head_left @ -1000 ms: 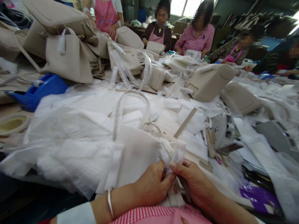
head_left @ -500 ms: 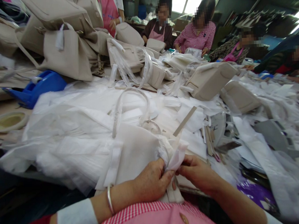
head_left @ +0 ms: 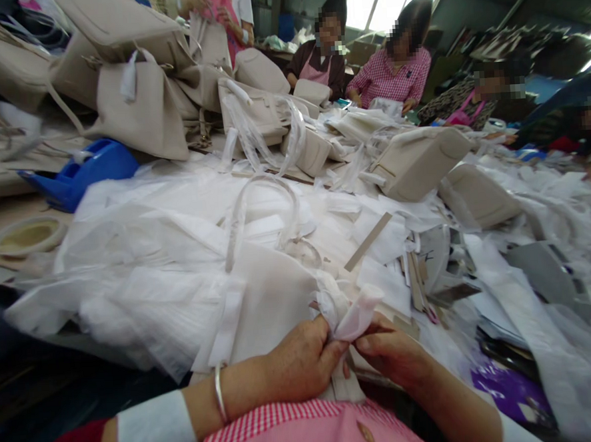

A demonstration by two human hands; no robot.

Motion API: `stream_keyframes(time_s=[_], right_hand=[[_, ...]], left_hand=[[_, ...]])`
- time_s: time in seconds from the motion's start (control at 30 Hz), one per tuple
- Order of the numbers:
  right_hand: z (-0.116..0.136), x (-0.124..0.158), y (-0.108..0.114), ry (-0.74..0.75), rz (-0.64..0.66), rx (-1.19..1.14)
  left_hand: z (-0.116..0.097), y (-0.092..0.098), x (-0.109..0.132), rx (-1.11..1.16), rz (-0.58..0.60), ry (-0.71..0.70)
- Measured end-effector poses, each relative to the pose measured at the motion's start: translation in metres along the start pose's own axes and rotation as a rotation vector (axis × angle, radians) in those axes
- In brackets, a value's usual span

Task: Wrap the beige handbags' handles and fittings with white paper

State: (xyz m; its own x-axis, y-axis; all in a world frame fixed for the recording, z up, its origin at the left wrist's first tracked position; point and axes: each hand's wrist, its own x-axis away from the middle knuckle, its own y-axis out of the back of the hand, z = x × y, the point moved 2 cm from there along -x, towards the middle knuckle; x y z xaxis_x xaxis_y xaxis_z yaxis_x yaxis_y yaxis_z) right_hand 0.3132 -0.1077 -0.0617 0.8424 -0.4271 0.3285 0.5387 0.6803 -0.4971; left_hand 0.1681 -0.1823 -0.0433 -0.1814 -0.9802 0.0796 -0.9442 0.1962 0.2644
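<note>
A beige handbag [head_left: 265, 296] lies in front of me, partly covered by a thin white sheet, its plastic-wrapped handle [head_left: 233, 228] arching away from me. Bunched at its right side is a piece of white wrapping paper [head_left: 364, 313]. My left hand [head_left: 303, 354] is closed, pinching the lower part of this paper between thumb and fingers. From the right, my right hand [head_left: 391, 348] pinches the paper's edge, its fingertips partly hidden behind the fold. A pale strap end [head_left: 346, 386] hangs below my left thumb, close to my apron.
Clear plastic bags [head_left: 145, 310] spread to the left, near a blue tape dispenser [head_left: 85, 174] and a tape roll [head_left: 26, 237]. Beige handbags [head_left: 133, 111] pile up behind. Grey templates [head_left: 435, 256] and a purple package [head_left: 510, 381] lie right. Several co-workers [head_left: 391, 75] are across the table.
The wrapping paper's loose end has shifted slightly right and folded over more. My right hand has turned a little, still pinching. The whole view has drifted slightly.
</note>
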Motion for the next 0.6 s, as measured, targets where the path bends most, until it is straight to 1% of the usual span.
stream_keyframes(time_s=[0.07,0.13,0.2,0.3,0.37,0.43,0.53,0.6], right_hand=[[-0.002,0.002,-0.003,0.021,-0.070,0.019],[-0.006,0.001,-0.007,0.040,-0.209,0.035],[-0.011,0.000,-0.013,0.042,-0.340,0.023],[-0.016,-0.003,-0.019,0.027,-0.452,-0.015],[-0.017,-0.004,-0.020,0.020,-0.482,-0.041],[-0.016,-0.004,-0.020,0.017,-0.479,-0.068],[-0.013,-0.004,-0.020,-0.005,-0.447,-0.086],[-0.011,-0.003,-0.019,-0.032,-0.435,-0.092]], left_hand=[[0.002,-0.001,-0.001,-0.007,0.010,0.006],[0.004,-0.002,-0.002,-0.024,0.010,0.004],[0.005,-0.003,-0.002,-0.044,-0.013,0.005],[0.005,-0.003,-0.002,-0.020,-0.060,0.022],[0.004,-0.003,-0.002,0.055,-0.064,0.034],[0.004,-0.004,-0.003,0.144,-0.041,0.082],[0.007,-0.007,-0.004,0.261,0.017,0.238],[0.010,-0.008,-0.004,0.359,0.037,0.309]])
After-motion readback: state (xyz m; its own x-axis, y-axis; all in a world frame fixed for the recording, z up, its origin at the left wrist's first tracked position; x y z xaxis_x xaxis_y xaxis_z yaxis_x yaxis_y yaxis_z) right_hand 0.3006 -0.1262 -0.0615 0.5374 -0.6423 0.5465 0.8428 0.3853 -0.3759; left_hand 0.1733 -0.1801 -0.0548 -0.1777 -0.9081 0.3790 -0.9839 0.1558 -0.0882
